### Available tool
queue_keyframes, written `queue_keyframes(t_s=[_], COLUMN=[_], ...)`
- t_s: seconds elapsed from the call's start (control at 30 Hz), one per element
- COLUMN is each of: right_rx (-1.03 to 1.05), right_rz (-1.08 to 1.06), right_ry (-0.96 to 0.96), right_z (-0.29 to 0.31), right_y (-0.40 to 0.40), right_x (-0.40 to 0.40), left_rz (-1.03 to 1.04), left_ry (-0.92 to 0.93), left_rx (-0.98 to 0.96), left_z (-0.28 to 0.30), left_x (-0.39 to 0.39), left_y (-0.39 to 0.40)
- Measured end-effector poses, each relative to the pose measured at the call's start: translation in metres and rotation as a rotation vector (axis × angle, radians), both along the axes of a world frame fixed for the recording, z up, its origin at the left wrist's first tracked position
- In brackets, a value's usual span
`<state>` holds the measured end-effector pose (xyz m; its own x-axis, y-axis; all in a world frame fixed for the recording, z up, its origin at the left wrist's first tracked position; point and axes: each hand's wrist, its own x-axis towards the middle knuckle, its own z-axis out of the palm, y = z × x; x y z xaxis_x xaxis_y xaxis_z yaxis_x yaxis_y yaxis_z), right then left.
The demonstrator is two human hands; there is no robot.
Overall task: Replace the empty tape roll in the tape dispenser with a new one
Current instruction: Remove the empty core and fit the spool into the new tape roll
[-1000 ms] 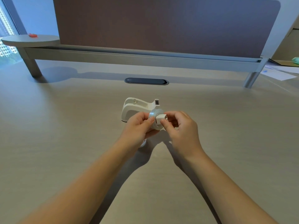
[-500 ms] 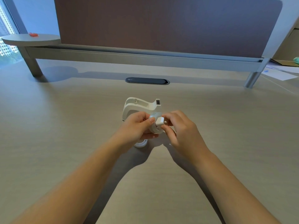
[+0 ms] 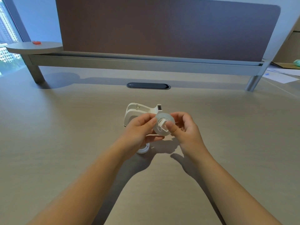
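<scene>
A white tape dispenser [image 3: 138, 111] stands on the desk just beyond my hands, its roll cradle showing no roll. I hold a translucent tape roll [image 3: 168, 118] above the desk, in front of the dispenser. My left hand [image 3: 139, 129] grips the roll's left edge. My right hand [image 3: 185, 127] pinches a white hub piece [image 3: 162, 125] that sits in the roll's centre hole. A white empty core ring [image 3: 143, 149] lies flat on the desk under my left hand, partly hidden by it.
A dark oval cable grommet [image 3: 148, 86] is set into the desk behind the dispenser. A brown partition screen [image 3: 162, 26] on a metal rail closes the back. Papers [image 3: 279, 75] lie at the far right; a round side shelf [image 3: 34, 47] at the far left.
Both hands have turned the roll so that its face and the hub show more toward me. My right thumb now presses on the hub. The dispenser has not moved.
</scene>
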<state>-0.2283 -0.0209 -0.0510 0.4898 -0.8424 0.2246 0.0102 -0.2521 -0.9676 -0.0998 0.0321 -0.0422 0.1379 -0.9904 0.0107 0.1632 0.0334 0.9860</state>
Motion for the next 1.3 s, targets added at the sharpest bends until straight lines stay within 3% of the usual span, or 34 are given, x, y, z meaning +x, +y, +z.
queue_keyframes(t_s=[0.23,0.37,0.73,1.3], right_rx=[0.394,0.501,0.337,0.21], right_rz=[0.167,0.291,0.184,0.031], right_ry=[-0.16,-0.207,-0.13,-0.156], right_z=[-0.004,-0.007,-0.009,-0.013], right_y=[-0.01,-0.014,-0.012,-0.007], right_x=[-0.006,-0.006,-0.006,0.001], left_rz=[-0.038,-0.012,0.034,0.203], left_ry=[0.056,0.012,-0.206,-0.312], left_rx=[0.033,0.063,0.017,-0.104], left_z=[-0.002,-0.001,-0.001,-0.006], left_x=[-0.001,-0.002,0.002,-0.007], left_y=[0.002,0.002,0.001,0.0])
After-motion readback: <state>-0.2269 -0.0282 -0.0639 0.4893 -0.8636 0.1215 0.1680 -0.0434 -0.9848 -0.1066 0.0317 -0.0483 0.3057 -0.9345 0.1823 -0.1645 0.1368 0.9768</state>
